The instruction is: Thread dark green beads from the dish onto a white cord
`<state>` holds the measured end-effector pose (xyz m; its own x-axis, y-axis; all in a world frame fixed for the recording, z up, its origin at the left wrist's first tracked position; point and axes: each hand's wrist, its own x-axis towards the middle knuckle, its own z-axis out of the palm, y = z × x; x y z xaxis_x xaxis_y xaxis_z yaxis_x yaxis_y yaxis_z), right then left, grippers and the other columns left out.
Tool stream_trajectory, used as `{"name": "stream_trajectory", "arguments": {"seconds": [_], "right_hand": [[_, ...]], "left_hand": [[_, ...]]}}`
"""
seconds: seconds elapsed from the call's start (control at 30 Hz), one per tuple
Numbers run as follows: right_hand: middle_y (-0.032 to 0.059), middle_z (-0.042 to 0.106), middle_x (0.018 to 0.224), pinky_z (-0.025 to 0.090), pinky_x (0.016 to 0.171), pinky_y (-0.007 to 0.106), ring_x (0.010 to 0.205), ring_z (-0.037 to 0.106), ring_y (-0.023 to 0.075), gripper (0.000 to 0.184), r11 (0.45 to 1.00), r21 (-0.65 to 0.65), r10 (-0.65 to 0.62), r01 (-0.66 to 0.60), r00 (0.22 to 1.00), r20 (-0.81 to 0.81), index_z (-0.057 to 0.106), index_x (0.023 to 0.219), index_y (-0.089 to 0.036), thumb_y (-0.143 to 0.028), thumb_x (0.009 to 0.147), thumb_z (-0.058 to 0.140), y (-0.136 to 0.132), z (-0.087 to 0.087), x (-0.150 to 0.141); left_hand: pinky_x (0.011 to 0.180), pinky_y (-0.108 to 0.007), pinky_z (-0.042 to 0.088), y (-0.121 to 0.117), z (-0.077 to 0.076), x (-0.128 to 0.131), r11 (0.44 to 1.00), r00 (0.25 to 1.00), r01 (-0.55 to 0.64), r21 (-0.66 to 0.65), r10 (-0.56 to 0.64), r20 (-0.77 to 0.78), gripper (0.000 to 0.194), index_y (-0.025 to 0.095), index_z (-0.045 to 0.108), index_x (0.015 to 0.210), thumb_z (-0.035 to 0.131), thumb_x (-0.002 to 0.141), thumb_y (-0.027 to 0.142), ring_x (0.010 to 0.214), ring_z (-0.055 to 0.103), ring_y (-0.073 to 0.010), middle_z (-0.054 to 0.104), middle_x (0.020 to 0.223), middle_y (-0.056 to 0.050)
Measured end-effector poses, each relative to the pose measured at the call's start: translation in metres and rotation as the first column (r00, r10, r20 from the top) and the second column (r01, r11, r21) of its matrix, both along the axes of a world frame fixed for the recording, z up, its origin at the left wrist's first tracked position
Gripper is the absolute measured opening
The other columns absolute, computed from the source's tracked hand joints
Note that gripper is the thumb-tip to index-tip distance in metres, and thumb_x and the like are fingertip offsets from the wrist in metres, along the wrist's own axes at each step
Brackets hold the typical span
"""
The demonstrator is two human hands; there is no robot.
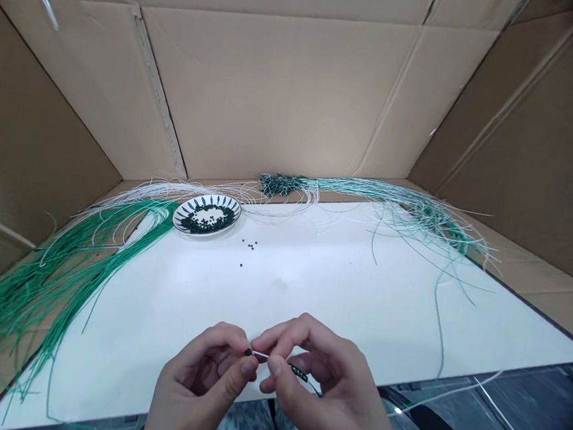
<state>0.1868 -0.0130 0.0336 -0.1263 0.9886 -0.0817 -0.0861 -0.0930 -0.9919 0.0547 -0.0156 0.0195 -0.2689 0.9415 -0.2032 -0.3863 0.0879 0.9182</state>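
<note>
My left hand [207, 372] pinches a small black bead [248, 352] between thumb and forefinger near the table's front edge. Close beside it, my right hand [319, 378] grips a thin white cord [261, 354], whose end meets the bead. Whether the cord passes through the bead is too small to tell. A short strung row of black beads [297, 372] shows under the right fingers, partly hidden by them. Farther off, several loose black beads [251, 245] lie on the white board, near a striped plate [180, 218] holding many more.
Green and white cords [82, 257] spread over the left side of the white board [279, 295]. A bundle of cords with a dark beaded end [282, 185] lies along the back, trailing right. Cardboard walls [277, 87] stand behind and on both sides.
</note>
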Motion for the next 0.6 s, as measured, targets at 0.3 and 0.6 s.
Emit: {"name": "stream_trajectory", "arguments": {"seconds": [0.3,0.6], "right_hand": [[0.0050,0.077,0.091,0.049,0.074,0.035,0.084,0.068,0.0221,0.013,1.000,-0.028,0.014,-0.013,1.000,0.028,0.063,0.069,-0.022,-0.031,0.076,0.069,-0.0009,0.0050,0.0010],[0.0033,0.076,0.090,0.050,0.069,0.031,0.065,0.064,0.0151,0.012,1.000,-0.011,0.017,-0.018,0.999,-0.040,0.065,0.070,-0.021,-0.028,0.077,0.072,-0.0006,0.0004,0.0036]], "left_hand": [[0.055,-0.014,0.048,-0.0007,-0.0024,0.0003,1.000,1.000,0.004,0.004,-0.004,-0.001,0.037,0.022,0.072,0.054,0.102,0.042,0.039,0.059,0.058,-0.0102,0.063,0.062,0.004],[0.054,-0.019,0.050,-0.0004,0.0032,0.0023,0.999,1.000,-0.019,-0.033,0.018,-0.024,0.038,0.024,0.078,0.055,0.100,0.036,0.050,0.052,0.058,-0.0109,0.069,0.059,0.002]]}}
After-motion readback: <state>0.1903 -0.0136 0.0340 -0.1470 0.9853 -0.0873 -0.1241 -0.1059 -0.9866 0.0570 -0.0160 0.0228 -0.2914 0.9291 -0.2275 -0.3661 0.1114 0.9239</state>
